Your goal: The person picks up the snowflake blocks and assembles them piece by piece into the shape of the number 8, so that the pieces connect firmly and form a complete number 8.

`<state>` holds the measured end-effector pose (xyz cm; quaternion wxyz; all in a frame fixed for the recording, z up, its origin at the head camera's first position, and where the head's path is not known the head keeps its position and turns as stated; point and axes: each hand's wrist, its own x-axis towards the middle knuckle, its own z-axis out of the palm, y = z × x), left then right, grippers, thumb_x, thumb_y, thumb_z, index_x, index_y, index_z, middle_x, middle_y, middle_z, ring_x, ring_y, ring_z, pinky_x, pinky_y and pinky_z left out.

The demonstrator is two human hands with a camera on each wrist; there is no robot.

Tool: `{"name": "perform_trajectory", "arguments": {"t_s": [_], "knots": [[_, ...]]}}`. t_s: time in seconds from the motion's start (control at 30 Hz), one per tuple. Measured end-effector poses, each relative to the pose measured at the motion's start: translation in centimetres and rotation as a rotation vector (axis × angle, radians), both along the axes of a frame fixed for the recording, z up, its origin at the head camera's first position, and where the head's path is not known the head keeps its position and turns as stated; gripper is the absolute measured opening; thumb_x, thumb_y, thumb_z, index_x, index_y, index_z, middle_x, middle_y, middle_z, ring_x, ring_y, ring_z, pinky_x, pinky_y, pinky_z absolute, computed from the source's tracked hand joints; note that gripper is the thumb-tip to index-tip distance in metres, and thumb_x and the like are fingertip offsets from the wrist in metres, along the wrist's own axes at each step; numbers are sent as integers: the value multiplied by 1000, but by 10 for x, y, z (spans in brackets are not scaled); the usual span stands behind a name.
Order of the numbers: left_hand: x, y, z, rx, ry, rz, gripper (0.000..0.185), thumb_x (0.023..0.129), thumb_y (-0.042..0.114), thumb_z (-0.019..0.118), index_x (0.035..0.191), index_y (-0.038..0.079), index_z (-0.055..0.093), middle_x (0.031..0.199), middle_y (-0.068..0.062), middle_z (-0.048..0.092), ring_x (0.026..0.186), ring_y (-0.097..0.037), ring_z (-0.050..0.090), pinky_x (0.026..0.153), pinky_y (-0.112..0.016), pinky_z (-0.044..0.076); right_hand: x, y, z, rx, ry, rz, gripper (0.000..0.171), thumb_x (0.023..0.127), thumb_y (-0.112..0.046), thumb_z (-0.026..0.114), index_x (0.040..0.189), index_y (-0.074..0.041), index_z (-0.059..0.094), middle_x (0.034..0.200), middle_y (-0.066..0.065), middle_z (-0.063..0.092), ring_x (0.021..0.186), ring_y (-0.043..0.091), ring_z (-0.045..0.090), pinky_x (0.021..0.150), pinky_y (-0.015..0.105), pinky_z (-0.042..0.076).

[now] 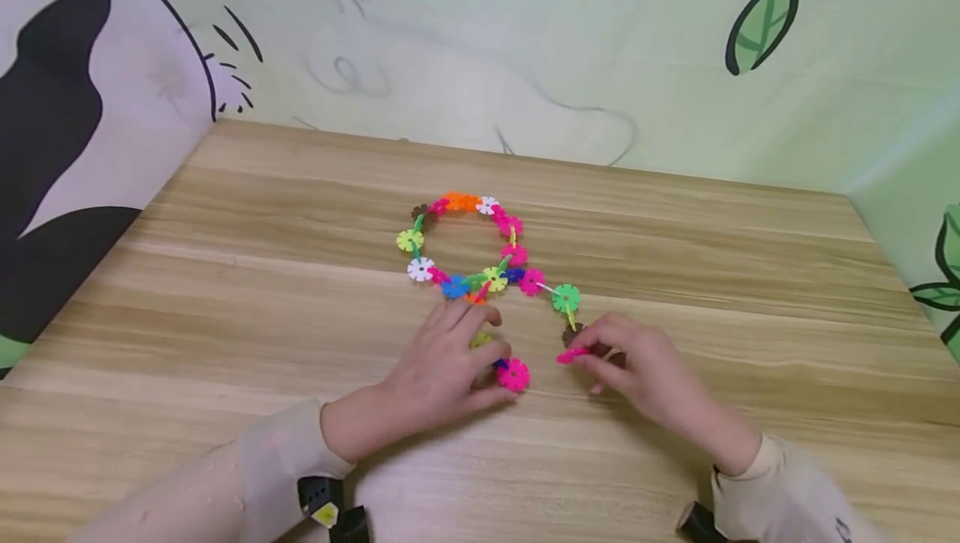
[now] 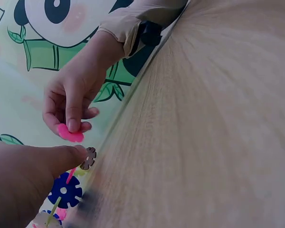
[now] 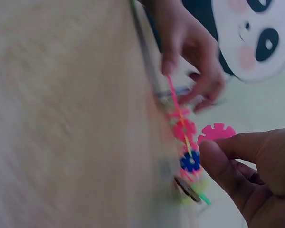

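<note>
The ring of plastic snowflake discs [image 1: 465, 247] mixes orange, white, pink, yellow-green, blue, green and brown. The wooden desk [image 1: 675, 226] shows pale tan grain. The pale green backdrop [image 1: 525, 35] carries dark-outlined leaves.

Both arms wore long, pale cream sleeves, loose and softly creased, that ended at the wrists. The left sleeve [image 1: 225, 485] came in from the lower left of the head view, the right sleeve [image 1: 795, 493] from the lower right. Under the left wrist sat a black strap [image 1: 322, 495] with a small yellow mark on it. A dark rounded piece [image 1: 696, 522] showed at the right cuff. Both hands, the left hand [image 1: 442, 368] and the right hand [image 1: 645, 368], were bare: no rings, no gloves.
</note>
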<state>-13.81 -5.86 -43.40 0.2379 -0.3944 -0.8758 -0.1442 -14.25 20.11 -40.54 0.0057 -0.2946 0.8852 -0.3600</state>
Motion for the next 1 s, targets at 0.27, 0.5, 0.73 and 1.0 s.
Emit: {"name": "perform_trajectory", "arguments": {"t_s": [0.27,0.5,0.73,1.0], "knots": [[-3,4,-1,-62,-74,-20,42,79,54,71,99,17,69,101,3,61,106,-18,50,108,-41,32,4,-19,-9,113,200,88,11,86,-10,70,95,-15,71,84,-7,65,68,-3,52,60,18,49],[-3,4,-2,-115,-91,-7,38,81,52,69,97,18,71,92,6,64,99,-15,54,110,-39,31,0,-26,-15,125,279,155,9,85,-9,71,93,-13,70,85,-5,64,73,0,55,65,18,50],[-4,3,-2,-66,-116,-40,37,79,50,72,96,17,71,89,6,65,95,-15,54,103,-36,34,-1,-29,-17,120,319,176,9,83,-8,71,90,-14,71,88,-5,66,81,6,62,73,23,54],[-6,1,-3,-44,-141,-83,38,80,49,71,97,15,71,90,6,67,93,-13,56,103,-35,35,0,-30,-21,35,253,180,12,82,-4,72,89,-14,71,84,-7,64,76,1,58,67,17,51]]}}
